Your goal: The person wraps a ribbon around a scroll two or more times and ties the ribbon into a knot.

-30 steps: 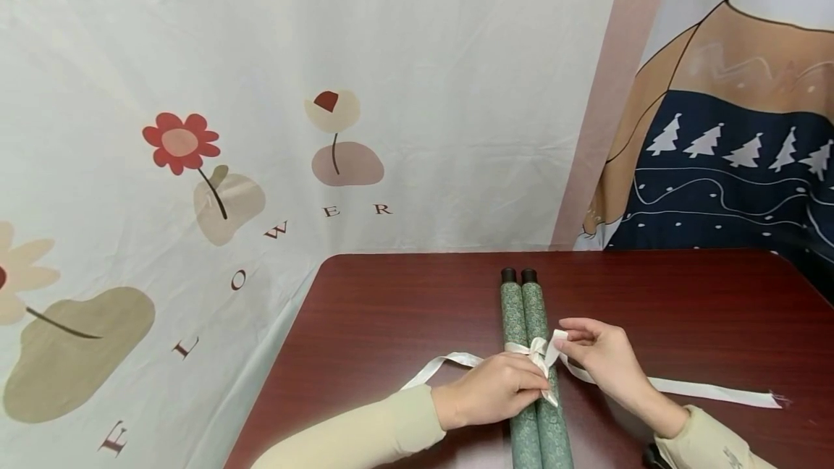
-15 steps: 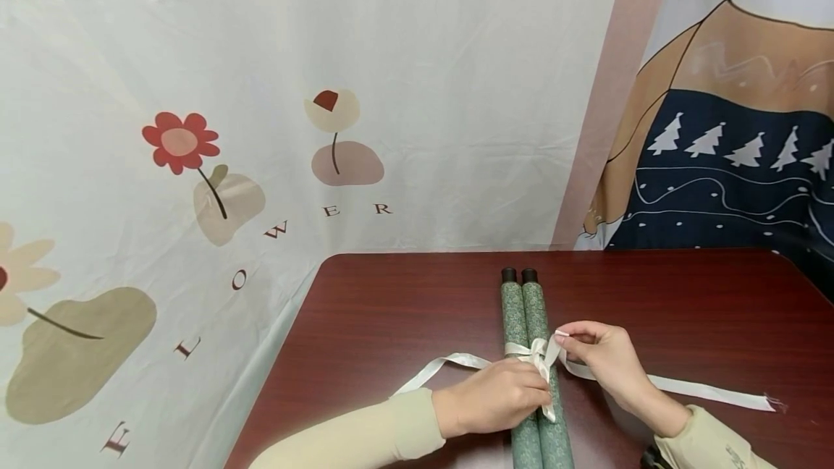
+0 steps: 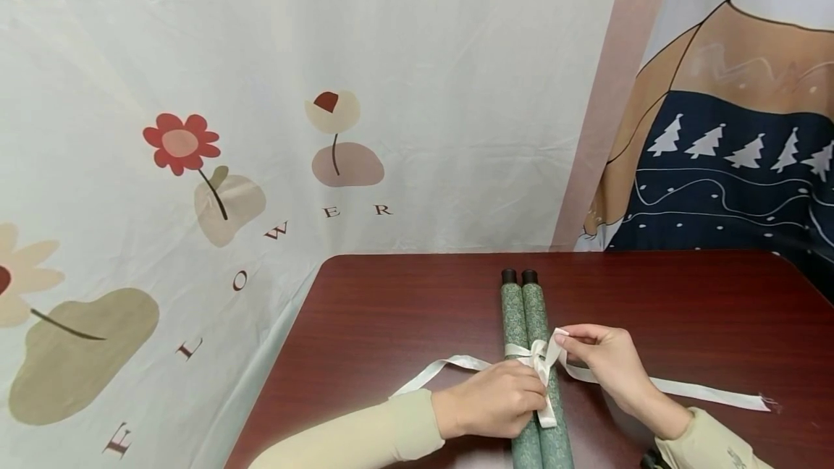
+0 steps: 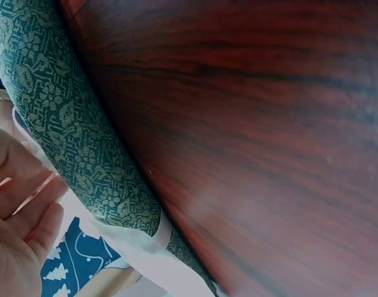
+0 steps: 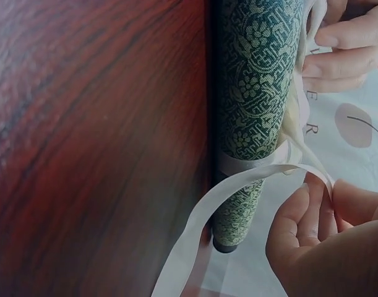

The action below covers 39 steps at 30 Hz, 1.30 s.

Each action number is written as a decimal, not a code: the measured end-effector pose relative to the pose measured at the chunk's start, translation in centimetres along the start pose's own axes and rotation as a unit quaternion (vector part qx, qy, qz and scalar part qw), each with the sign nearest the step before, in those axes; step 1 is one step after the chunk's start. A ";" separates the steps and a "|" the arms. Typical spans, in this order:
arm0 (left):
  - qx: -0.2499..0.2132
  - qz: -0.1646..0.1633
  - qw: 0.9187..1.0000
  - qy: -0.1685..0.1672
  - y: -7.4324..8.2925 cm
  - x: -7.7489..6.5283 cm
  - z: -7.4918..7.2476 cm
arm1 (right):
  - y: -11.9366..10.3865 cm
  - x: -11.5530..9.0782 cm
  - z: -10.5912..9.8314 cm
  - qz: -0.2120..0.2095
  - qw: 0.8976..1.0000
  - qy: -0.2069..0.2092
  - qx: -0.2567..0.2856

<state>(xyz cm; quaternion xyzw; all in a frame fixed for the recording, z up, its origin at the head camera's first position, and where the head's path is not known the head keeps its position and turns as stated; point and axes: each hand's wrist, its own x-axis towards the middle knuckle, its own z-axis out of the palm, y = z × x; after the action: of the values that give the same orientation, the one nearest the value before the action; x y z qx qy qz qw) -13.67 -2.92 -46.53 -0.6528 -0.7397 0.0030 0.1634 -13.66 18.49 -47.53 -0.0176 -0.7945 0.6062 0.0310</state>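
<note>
Two rolled scrolls [image 3: 534,304] in green floral brocade, with black end knobs, lie side by side on the table. A white ribbon [image 3: 706,394] wraps both rolls, with a bow knot [image 3: 538,348] on top. Close below the knot, my left hand [image 3: 498,398] pinches the ribbon; a short end sticks out under its fingers. My right hand [image 3: 606,362] pinches a raised ribbon loop between thumb and fingertips, just right of the rolls. In the right wrist view, the ribbon band [image 5: 244,163] circles the brocade, and a long tail runs down past the roll.
The dark red wooden table [image 3: 404,295] extends around the scrolls. One ribbon tail [image 3: 430,370] trails left, while the other ends frayed at the right. A black object [image 3: 654,459] shows partly beside the right sleeve. Behind hangs a printed cloth [image 3: 456,93] with flowers and letters.
Below the left hand, the short ribbon end has slid downward and now lies flatter and longer. The left hand has shifted slightly; the right hand stays nearly still at its loop.
</note>
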 end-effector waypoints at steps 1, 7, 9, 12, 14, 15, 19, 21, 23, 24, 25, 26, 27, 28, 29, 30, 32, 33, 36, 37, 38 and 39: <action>0.003 0.000 1.000 0.001 0.0 0.0 0.0 | 0.0 0.0 0.0 0.000 1.000 0.000 -0.001; 0.000 0.001 0.999 0.032 -0.3 0.0 -0.1 | 0.0 0.0 -0.2 0.003 1.000 -0.006 0.009; -0.006 0.000 0.998 0.057 -0.6 0.1 -0.1 | 0.0 0.0 -0.2 0.004 1.000 -0.007 0.012; -0.015 -0.019 0.994 0.104 -1.1 0.3 -0.1 | 0.1 0.0 -0.2 0.003 1.000 -0.007 0.015; -0.033 -0.053 0.989 0.133 -1.5 0.4 -0.1 | 0.1 0.0 -0.3 0.002 1.000 -0.006 0.019; -0.041 -0.074 0.986 0.146 -1.7 0.5 -0.1 | 0.1 0.0 -0.3 0.002 1.000 -0.006 0.020; -0.099 -0.183 0.963 0.169 -2.6 1.0 0.2 | 0.1 -0.1 -0.4 0.002 1.000 -0.006 0.018; -0.120 -0.238 0.951 0.158 -3.0 1.2 0.3 | 0.1 -0.1 -0.5 0.004 1.000 -0.009 0.016; -0.140 -0.282 0.938 0.144 -3.3 1.4 0.6 | 0.0 -0.2 -0.4 0.007 1.000 -0.012 0.015; -0.146 -0.300 0.933 0.134 -3.5 1.5 0.7 | 0.0 -0.2 -0.4 0.007 1.000 -0.014 0.015; -0.153 -0.316 0.928 0.126 -3.5 1.6 0.8 | -0.1 -0.2 -0.4 0.008 1.000 -0.017 0.015; -0.160 -0.329 0.923 0.119 -3.6 1.6 0.9 | -0.1 -0.3 -0.4 0.008 1.000 -0.019 0.015; -0.165 -0.339 0.919 0.115 -3.6 1.7 0.9 | -0.2 -0.3 -0.3 0.007 1.000 -0.020 0.013; -0.166 -0.347 0.917 0.107 -3.6 1.8 1.0 | -0.2 -0.3 -0.3 0.008 1.000 -0.021 0.012; -0.165 -0.355 0.915 0.100 -3.6 1.9 1.1 | -0.2 -0.3 -0.3 0.007 1.000 -0.023 0.011; -0.165 -0.362 0.913 0.093 -3.6 2.1 1.2 | -0.2 -0.4 -0.3 0.005 1.000 -0.024 0.010; -0.166 -0.373 0.909 0.080 -3.6 2.3 1.2 | -0.2 -0.4 -0.3 0.006 1.000 -0.024 0.006; -0.167 -0.377 0.908 0.074 -3.6 2.5 1.3 | -0.2 -0.4 -0.3 0.006 1.000 -0.024 0.005; -0.172 -0.379 0.907 0.064 -3.6 2.7 1.4 | -0.1 -0.4 -0.4 0.006 1.000 -0.025 0.006; -0.172 -0.378 0.907 0.065 -3.6 2.7 1.4 | -0.1 -0.4 -0.4 0.008 1.000 -0.024 0.009; -0.173 -0.377 0.907 0.067 -3.6 2.7 1.4 | -0.1 -0.4 -0.4 0.008 1.000 -0.024 0.010; -0.175 -0.374 0.908 0.069 -3.6 2.7 1.4 | -0.1 -0.4 -0.4 0.010 1.000 -0.024 0.013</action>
<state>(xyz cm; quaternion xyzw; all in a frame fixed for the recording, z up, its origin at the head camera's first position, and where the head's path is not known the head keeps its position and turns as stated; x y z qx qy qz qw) -17.72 -0.55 -46.41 -0.3452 -0.9051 -0.2329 0.0862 -13.25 18.80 -47.34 -0.0103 -0.7867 0.6173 0.0065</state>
